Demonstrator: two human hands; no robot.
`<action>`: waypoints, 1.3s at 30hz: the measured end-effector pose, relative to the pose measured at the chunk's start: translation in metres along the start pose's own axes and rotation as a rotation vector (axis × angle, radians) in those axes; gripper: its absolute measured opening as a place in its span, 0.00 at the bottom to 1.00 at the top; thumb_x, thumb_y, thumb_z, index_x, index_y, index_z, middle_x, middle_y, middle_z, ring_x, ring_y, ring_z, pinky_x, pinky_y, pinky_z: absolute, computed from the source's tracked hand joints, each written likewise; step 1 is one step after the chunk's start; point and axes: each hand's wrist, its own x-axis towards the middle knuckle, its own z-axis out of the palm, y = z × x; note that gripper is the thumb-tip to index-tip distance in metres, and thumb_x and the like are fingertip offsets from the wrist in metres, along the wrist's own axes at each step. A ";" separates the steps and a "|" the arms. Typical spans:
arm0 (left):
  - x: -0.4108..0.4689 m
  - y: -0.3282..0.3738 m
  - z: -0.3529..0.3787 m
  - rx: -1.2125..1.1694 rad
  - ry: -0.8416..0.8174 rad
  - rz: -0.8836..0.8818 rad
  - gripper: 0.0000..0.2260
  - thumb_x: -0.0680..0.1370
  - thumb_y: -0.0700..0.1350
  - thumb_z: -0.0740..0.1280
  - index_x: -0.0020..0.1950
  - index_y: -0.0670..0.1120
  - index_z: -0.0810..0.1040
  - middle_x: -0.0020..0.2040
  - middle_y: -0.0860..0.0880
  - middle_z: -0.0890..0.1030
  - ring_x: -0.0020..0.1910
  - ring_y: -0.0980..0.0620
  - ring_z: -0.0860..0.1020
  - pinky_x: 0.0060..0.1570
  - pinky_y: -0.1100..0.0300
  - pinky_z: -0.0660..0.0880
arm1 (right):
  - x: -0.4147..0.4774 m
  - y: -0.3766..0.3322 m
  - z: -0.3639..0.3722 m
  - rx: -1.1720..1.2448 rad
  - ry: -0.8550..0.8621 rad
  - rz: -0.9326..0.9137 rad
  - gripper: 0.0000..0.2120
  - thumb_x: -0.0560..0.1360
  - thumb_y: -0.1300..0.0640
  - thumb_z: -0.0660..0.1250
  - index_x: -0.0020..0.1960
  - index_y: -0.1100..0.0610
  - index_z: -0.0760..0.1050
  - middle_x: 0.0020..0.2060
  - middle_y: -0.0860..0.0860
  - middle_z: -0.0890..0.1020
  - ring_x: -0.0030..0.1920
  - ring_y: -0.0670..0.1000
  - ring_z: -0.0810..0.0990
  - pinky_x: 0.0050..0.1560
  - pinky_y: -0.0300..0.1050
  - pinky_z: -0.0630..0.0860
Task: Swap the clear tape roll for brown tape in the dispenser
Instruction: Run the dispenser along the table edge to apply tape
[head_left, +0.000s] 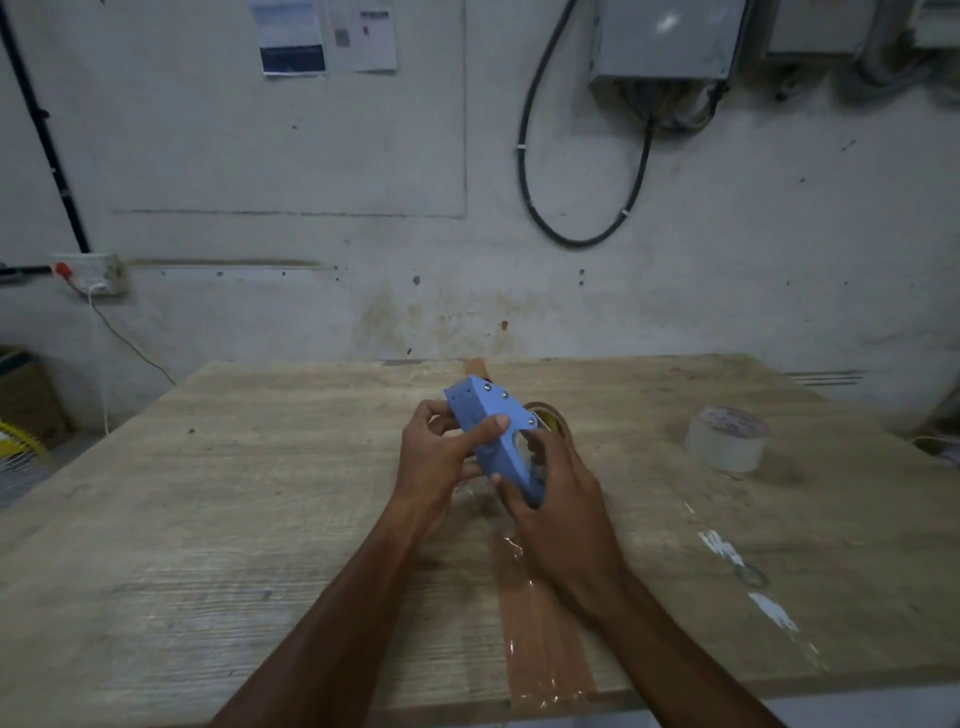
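clear tape roll (727, 439) standing right, table (260, 493) left side open

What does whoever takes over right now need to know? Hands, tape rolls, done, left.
Left hand: gripping the front of the blue dispenser, thumb on its side plate.
Right hand: around the dispenser's rear end, fingers at the roll area.
Clear tape roll: lying flat on the table, far right, apart from everything.
Brown tape roll: just behind the dispenser; whether it is seated cannot be told.
Done: clear roll looks out.
Left: confirm the brown roll is mounted, thread it.
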 end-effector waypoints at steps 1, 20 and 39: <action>0.000 0.000 0.001 0.019 0.000 0.017 0.24 0.65 0.41 0.82 0.54 0.41 0.74 0.55 0.41 0.84 0.49 0.43 0.86 0.42 0.45 0.83 | 0.001 0.002 0.002 -0.011 -0.023 0.017 0.26 0.74 0.43 0.70 0.68 0.51 0.69 0.63 0.47 0.77 0.59 0.48 0.78 0.57 0.46 0.78; -0.001 0.025 0.018 0.126 -0.089 0.075 0.11 0.81 0.52 0.64 0.50 0.46 0.83 0.48 0.50 0.86 0.50 0.46 0.85 0.46 0.54 0.79 | 0.015 0.012 -0.008 0.604 -0.084 0.351 0.14 0.71 0.60 0.75 0.55 0.50 0.80 0.49 0.50 0.86 0.48 0.50 0.86 0.48 0.52 0.84; 0.049 0.109 0.054 1.020 -0.466 0.162 0.03 0.74 0.39 0.74 0.43 0.46 0.88 0.41 0.50 0.87 0.45 0.53 0.86 0.39 0.60 0.82 | 0.018 0.012 -0.011 0.682 -0.085 0.366 0.09 0.73 0.56 0.74 0.51 0.48 0.80 0.44 0.45 0.86 0.44 0.45 0.85 0.40 0.39 0.81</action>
